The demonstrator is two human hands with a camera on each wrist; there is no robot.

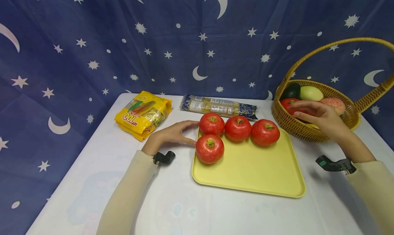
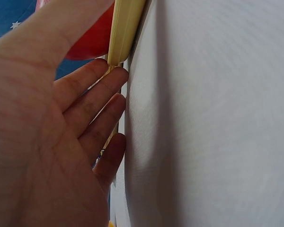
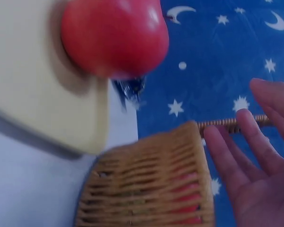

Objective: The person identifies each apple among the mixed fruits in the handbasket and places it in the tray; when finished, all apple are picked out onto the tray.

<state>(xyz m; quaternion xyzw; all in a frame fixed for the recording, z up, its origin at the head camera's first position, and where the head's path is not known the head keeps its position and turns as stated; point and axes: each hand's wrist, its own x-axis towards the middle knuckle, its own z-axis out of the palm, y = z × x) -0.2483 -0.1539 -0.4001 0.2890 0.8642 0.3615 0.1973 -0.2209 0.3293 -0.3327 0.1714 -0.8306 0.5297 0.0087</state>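
On a yellow tray [image 1: 255,170] sit red tomatoes: three in a back row, such as the middle tomato [image 1: 237,128], and one front-left tomato [image 1: 210,149]. At the tray's left edge is my left hand [image 1: 173,132], thumb beside the front-left tomato and fingers reaching toward the back-left one. In the left wrist view its fingertips [image 2: 117,75] are extended at the tray's rim. Over the wicker basket [image 1: 304,127] my right hand [image 1: 323,115] hovers with fingers spread and nothing held. Below it, a red tomato [image 1: 287,104] lies inside, partly hidden.
The basket also holds a dark green item [image 1: 291,91], a pale yellow-green one [image 1: 311,93] and a pinkish round one [image 1: 335,105], under a tall handle [image 1: 338,41]. Behind the tray lies a clear-and-blue packet [image 1: 215,105]; a yellow bag [image 1: 143,115] lies at the back left.
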